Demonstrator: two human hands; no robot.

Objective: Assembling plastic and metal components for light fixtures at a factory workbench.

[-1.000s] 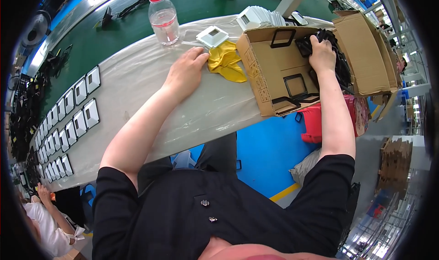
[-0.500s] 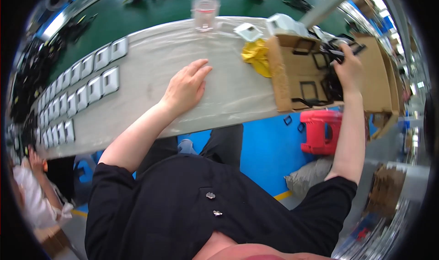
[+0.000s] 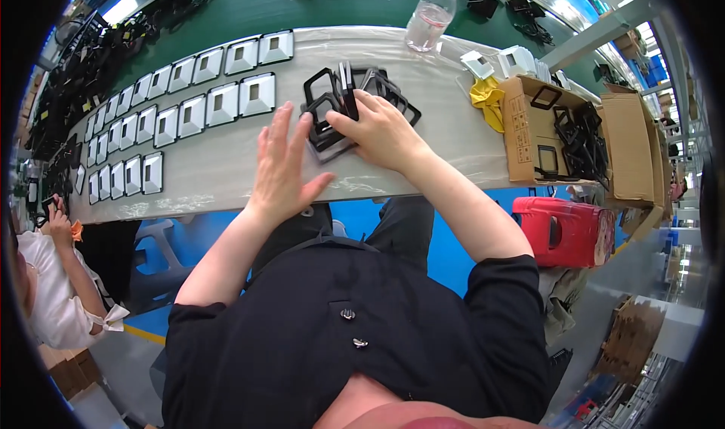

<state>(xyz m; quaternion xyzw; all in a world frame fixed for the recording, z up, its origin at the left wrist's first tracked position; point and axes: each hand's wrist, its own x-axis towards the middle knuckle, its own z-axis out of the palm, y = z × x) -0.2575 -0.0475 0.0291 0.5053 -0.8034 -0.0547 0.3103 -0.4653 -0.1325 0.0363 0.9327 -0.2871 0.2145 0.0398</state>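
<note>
My right hand is closed round a few black square frames, held on edge above the table. Other black frames lie loosely piled beneath and beside it, partly hidden by the fingers. Just left of that pile, my left hand hovers over the table's near part, fingers spread and nothing in it. White square housings with dark rims stand in three rows on the left side of the table.
An open cardboard box on the right holds more black frames. Beside it lie a yellow cloth and white housings. A clear bottle stands at the far edge. Below is a red crate. Another person sits at left.
My right hand has come from the box to the middle of the table with black frames. My left hand has drawn slightly nearer, fingers spreading. The view has shifted.
</note>
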